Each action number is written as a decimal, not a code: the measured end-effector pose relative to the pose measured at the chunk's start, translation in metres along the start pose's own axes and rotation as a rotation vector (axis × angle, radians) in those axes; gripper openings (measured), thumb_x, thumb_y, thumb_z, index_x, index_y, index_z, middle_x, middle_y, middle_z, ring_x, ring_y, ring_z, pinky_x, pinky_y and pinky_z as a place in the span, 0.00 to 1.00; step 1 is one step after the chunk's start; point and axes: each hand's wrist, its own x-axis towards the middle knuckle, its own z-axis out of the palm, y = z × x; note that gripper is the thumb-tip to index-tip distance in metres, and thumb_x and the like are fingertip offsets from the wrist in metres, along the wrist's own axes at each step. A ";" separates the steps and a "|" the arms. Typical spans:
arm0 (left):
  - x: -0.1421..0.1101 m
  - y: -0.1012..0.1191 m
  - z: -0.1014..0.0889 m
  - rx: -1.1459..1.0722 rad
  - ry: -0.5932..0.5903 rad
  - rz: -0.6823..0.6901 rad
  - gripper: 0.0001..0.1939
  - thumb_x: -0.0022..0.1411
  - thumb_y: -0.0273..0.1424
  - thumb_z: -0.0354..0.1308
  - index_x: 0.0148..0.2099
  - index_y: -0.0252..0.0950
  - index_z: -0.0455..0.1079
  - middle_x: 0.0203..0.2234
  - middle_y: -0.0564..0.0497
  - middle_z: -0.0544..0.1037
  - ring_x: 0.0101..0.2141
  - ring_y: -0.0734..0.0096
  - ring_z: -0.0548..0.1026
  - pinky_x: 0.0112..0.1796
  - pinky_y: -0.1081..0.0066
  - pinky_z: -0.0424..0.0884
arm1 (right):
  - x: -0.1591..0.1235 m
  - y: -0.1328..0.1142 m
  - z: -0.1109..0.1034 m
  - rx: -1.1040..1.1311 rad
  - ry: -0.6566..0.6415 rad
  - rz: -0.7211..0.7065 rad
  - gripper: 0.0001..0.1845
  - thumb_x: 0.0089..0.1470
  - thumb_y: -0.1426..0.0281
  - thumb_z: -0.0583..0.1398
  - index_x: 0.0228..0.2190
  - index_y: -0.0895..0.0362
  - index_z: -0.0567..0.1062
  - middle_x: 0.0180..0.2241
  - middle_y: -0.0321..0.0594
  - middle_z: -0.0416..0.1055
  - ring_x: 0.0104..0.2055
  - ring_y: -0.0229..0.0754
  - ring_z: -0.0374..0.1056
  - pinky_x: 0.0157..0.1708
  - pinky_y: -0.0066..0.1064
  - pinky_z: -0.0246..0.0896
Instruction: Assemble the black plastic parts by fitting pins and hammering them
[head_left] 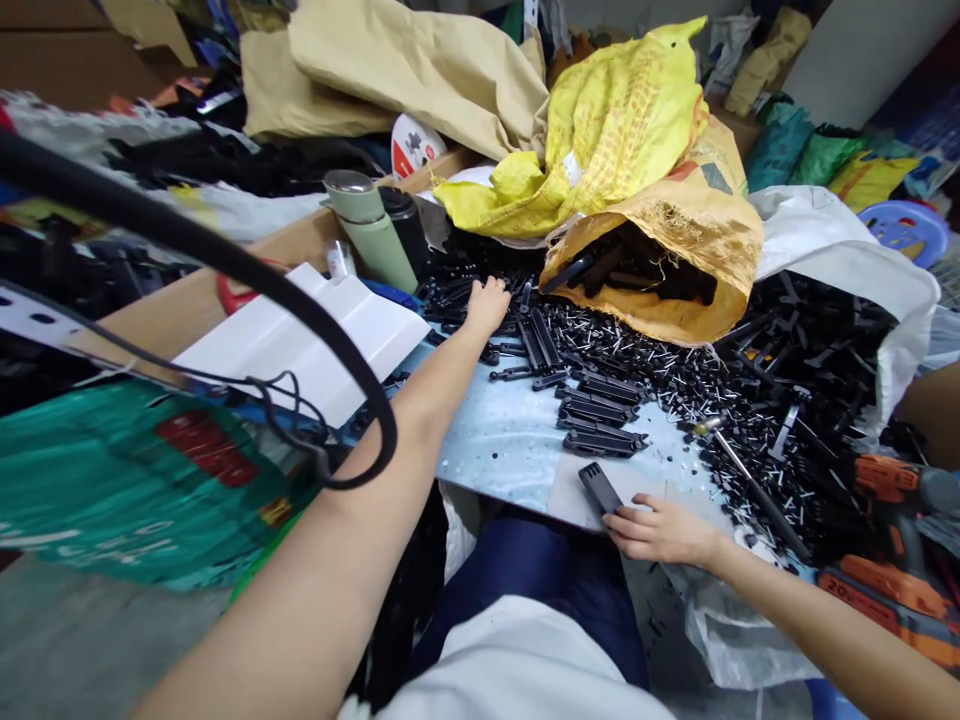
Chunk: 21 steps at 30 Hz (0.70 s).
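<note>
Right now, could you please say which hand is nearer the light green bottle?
Left. The left hand reaches among the black parts, to the right of the light green bottle; the right hand is farther away, at the near edge of the table, touching a dark rectangular piece.

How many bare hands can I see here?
2. The left hand reaches among loose black parts toward the back of the table; the right hand is at the near edge, touching a dark oblong piece.
</note>
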 end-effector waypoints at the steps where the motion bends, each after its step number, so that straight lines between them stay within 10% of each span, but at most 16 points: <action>1: 0.000 -0.001 0.001 -0.016 -0.003 0.007 0.15 0.58 0.18 0.41 0.38 0.31 0.68 0.40 0.39 0.72 0.50 0.55 0.63 0.51 0.52 0.53 | -0.009 -0.004 0.004 0.018 -0.024 0.042 0.17 0.59 0.77 0.47 0.43 0.51 0.70 0.49 0.37 0.68 0.47 0.36 0.64 0.45 0.33 0.59; 5: -0.012 -0.001 -0.002 -0.063 0.036 -0.017 0.12 0.59 0.18 0.43 0.40 0.30 0.67 0.35 0.41 0.72 0.44 0.57 0.69 0.52 0.54 0.54 | -0.026 -0.003 0.014 0.083 -0.039 0.361 0.20 0.59 0.74 0.45 0.50 0.55 0.66 0.50 0.44 0.67 0.51 0.41 0.62 0.46 0.36 0.59; 12: -0.080 0.033 -0.010 -0.329 0.149 -0.038 0.13 0.60 0.27 0.49 0.48 0.32 0.60 0.44 0.39 0.68 0.45 0.57 0.70 0.46 0.59 0.65 | 0.025 -0.015 0.033 0.300 -0.040 1.155 0.25 0.56 0.58 0.51 0.50 0.58 0.68 0.41 0.51 0.70 0.44 0.51 0.66 0.41 0.42 0.62; 17: -0.176 0.096 -0.014 -0.810 -0.092 0.236 0.16 0.53 0.31 0.57 0.46 0.35 0.63 0.40 0.47 0.72 0.39 0.66 0.72 0.40 0.66 0.69 | 0.041 -0.014 0.036 1.032 0.427 1.369 0.29 0.58 0.55 0.44 0.56 0.56 0.58 0.33 0.43 0.71 0.31 0.42 0.70 0.34 0.36 0.66; 21: -0.226 0.138 -0.016 -0.944 -0.192 0.183 0.14 0.57 0.33 0.54 0.46 0.36 0.63 0.38 0.48 0.74 0.39 0.67 0.73 0.40 0.67 0.69 | 0.053 -0.017 0.028 1.549 0.622 1.391 0.36 0.56 0.50 0.44 0.60 0.55 0.48 0.16 0.30 0.62 0.17 0.38 0.62 0.18 0.30 0.62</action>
